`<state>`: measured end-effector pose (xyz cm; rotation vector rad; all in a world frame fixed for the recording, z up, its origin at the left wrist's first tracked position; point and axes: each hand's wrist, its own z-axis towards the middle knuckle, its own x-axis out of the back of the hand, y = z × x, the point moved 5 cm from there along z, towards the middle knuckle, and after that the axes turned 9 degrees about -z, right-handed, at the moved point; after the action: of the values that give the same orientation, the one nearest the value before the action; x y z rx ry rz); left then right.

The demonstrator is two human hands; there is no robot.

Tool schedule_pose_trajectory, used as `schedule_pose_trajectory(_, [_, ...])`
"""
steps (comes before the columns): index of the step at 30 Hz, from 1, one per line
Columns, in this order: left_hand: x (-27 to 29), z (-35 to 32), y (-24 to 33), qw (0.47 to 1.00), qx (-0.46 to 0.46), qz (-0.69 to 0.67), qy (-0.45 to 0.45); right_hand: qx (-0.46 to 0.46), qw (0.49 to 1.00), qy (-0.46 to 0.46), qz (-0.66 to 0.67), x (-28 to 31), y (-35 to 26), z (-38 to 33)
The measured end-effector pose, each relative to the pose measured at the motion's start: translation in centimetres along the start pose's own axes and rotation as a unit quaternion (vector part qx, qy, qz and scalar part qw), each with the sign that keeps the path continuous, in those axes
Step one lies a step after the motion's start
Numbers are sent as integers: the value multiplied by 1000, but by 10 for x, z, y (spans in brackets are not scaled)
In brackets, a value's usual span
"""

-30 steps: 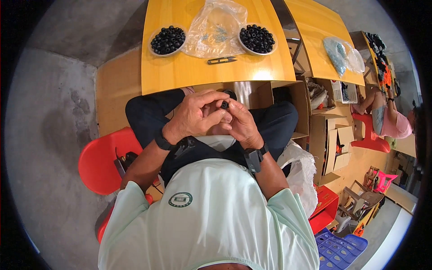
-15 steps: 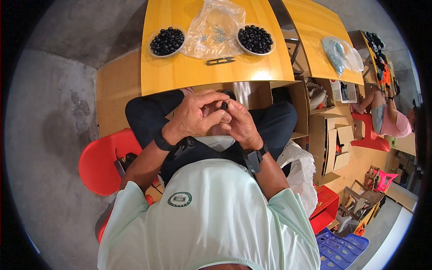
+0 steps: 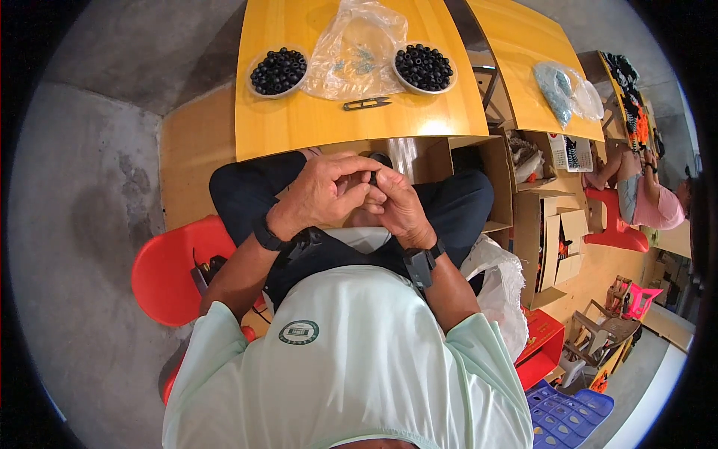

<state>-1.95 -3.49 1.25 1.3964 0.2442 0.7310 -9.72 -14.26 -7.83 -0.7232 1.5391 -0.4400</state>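
Observation:
Above my lap, just off the near table edge, both hands meet around a small black round piece point(image 3: 373, 179). My left hand point(image 3: 323, 188) pinches it from one side, thumb and fingers drawn together. From the other side the thumb and fingertips of my right hand point(image 3: 402, 203) close on it. Fingers hide most of the piece, and whether anything else is held with it cannot be seen. It resembles the black beads point(image 3: 278, 72) that fill two clear bowls on the table. A pair of thread snips point(image 3: 366, 103) lies between those bowls.
A clear plastic bag point(image 3: 351, 37) with small bluish bits lies on the yellow table point(image 3: 314, 123). At right stand a second table point(image 3: 523, 45), open cardboard boxes point(image 3: 529, 224) and a white sack point(image 3: 499, 292). A red chair point(image 3: 161, 273) is at left. Another person point(image 3: 658, 202) sits far right.
My fingers have closed a little further over the black piece, so less of it shows. Both hands otherwise stay in nearly the same place.

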Motion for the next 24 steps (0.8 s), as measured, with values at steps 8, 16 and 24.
schedule_pose_trajectory(8, [4, -4, -10, 1000, 3, 4, 8, -36, 998, -9, 47, -4, 3, -2])
schedule_pose_trajectory(16, [9, -7, -4, 987, -16, 154, -47, -48, 999, -1, 15, -4, 6, -4])
schedule_pose_trajectory(24, [11, -8, -4, 975, -86, 204, -15, -47, 998, 40, -14, -4, 8, -2])
